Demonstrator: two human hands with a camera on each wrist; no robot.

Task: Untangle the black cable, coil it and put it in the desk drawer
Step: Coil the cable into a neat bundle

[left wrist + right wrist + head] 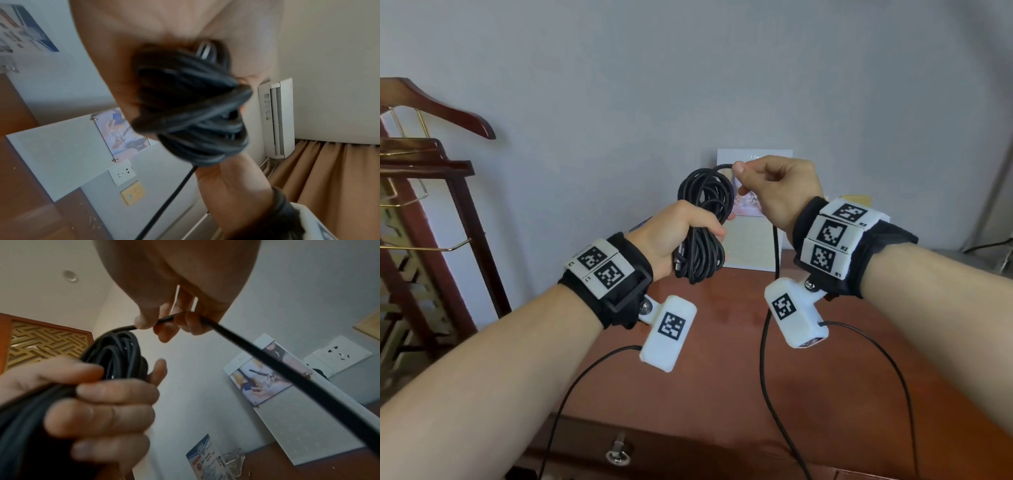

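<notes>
The black cable (703,219) is wound into a bundle of several loops, held above the brown desk (722,359). My left hand (685,233) grips the bundle round its middle; a metal plug end pokes out below the fist. Up close, the coil (193,110) fills the left wrist view, blurred. My right hand (760,185) pinches the free strand (267,360) near the top of the coil (115,356), thumb against fingers. From that pinch the loose cable hangs down past my right wrist toward the desk front. The drawer (688,455) is closed, with a metal ring pull (617,454).
A white stand-up board with a picture (753,219) leans against the wall behind my hands. A wooden valet stand with a hanger (431,164) is at the left. Wall sockets (341,353) sit at the right, and a small card and glass dish (232,460) stand on the desk.
</notes>
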